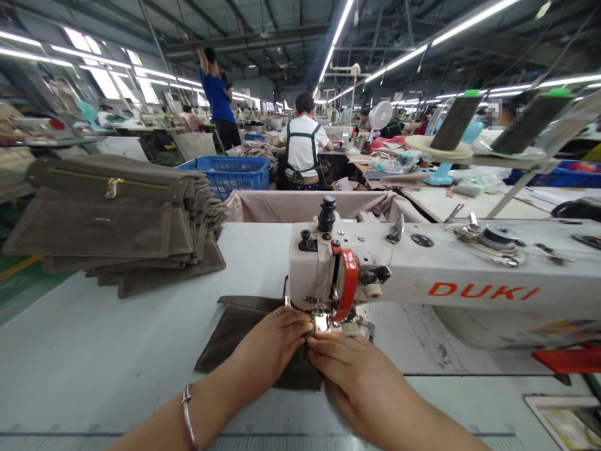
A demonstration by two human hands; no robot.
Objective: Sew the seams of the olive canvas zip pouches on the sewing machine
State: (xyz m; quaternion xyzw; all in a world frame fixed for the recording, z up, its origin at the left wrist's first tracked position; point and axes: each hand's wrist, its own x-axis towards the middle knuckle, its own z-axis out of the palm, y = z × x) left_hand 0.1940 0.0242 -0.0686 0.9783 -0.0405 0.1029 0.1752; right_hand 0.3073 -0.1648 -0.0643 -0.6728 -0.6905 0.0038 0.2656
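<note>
"Brown fabric piece [230,329]: where is it?"

"On the counter [117,357], its edge up by the presser foot [322,322] of the sewing machine [399,275]. The left hand [272,344] lies over it, fingers together; the right hand [361,369] has its fingertips just beside them. I can't tell whether either thumb pinches."

"How best to guide it?"

"Flat, I'd say, with light, even pressure, minding those fingertips so near the foot."

Above us, lit tubes [474,22] and blown-out windows [107,86] at left, beneath a dim roof [277,22]. Faint, soft shadows on the pale surface [117,351]; glare on the presser foot [322,322]. Outer edges stretched, smeared; distance blurred.
</note>
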